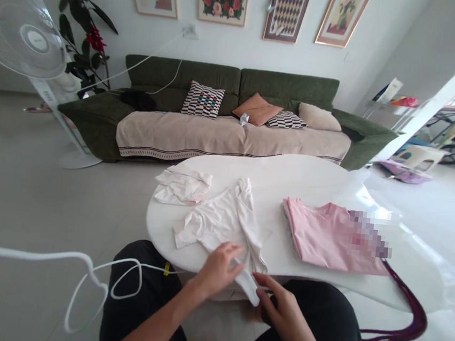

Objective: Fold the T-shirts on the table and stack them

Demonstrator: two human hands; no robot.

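A white shirt (223, 218) lies spread and wrinkled at the near edge of the white table, with its lower part coming over the edge toward me. My left hand (222, 266) is curled on this near part, thumb and fingers closed on the cloth. To its right, my right hand (281, 304) pinches the edge of the same white fabric between thumb and fingers. A narrow white flap of cloth stretches between both hands. Behind the shirt sits a crumpled white garment (183, 185). On the right rests a neatly folded pink shirt (333, 237).
The rounded white table (292, 171) stands before my knees. A dark purple strap (411, 311) hangs off its right side. White cable (92, 275) loops at my left. Beyond are a green sofa (292, 85) with cushions and a standing fan (34, 39).
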